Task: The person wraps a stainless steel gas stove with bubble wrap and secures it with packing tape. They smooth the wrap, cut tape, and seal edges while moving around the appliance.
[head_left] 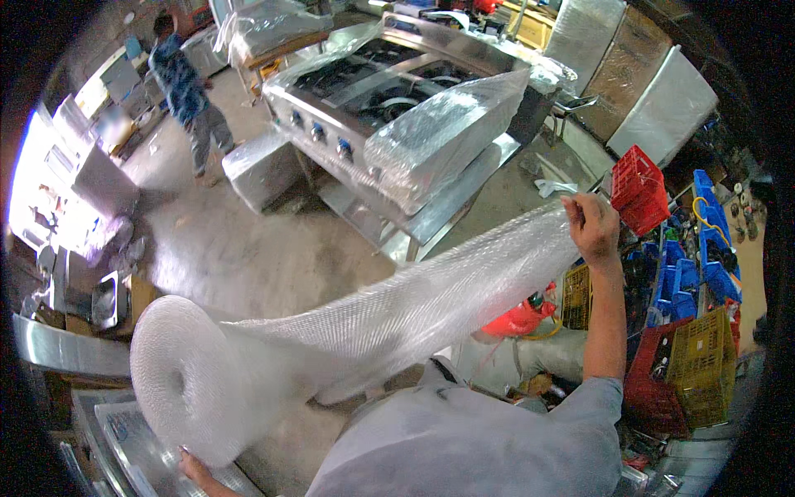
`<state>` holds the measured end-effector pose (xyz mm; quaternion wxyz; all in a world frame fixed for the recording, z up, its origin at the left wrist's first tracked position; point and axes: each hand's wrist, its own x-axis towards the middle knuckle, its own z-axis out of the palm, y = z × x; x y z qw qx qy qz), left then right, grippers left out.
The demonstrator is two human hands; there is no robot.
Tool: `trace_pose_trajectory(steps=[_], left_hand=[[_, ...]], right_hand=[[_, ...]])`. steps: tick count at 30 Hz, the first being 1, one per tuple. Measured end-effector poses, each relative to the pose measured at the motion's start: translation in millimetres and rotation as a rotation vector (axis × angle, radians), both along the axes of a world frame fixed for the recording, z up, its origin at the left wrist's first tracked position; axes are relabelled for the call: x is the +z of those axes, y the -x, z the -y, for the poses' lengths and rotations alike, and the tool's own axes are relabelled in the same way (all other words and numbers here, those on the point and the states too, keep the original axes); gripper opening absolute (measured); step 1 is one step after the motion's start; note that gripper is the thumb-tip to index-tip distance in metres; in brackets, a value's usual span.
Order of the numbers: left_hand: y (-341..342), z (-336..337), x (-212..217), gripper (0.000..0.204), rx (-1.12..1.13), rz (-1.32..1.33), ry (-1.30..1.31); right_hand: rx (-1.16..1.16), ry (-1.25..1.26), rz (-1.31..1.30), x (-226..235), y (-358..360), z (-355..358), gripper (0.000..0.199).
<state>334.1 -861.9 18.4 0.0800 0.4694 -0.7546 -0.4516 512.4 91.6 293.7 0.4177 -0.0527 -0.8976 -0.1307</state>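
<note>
A large roll of clear bubble wrap [195, 364] stands out at the lower left, its round end with the core hole showing. My left hand [195, 466] grips its lower edge; most of the fingers are behind the roll. From the roll a long sheet runs up across my front to the right. There my right hand [592, 225] is closed on the sheet's far edge, with the arm raised. Beyond the sheet stands a steel gas stove [331, 123] with blue-trimmed knobs. A long bubble-wrapped piece [451, 137] lies along its right side.
Far left, another person [186, 91] is on the floor area. A wrapped box [263, 170] sits beside the stove. To my right are a red crate [638, 190], blue bins [683, 286] and a yellow crate [704, 364]. Wrapped panels [667, 103] lean at the back right.
</note>
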Motion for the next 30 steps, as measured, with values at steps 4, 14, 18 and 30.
trace_pose_trajectory(steps=[4,14,18,30], left_hand=[[42,0,18,0.064,0.113,0.070,0.855],[37,-643,222,0.078,-1.081,-0.930,0.130],[17,-831,258,0.066,-1.863,-0.655,0.248],[53,-830,271,0.025,-1.623,-0.847,0.100]], right_hand=[[0.250,0.290,0.041,16,40,-17,0.016],[0.757,0.765,0.492,14,94,-86,0.025],[0.890,0.737,0.523,27,114,-105,0.034],[1.448,0.441,1.172,-79,215,-229,0.039]])
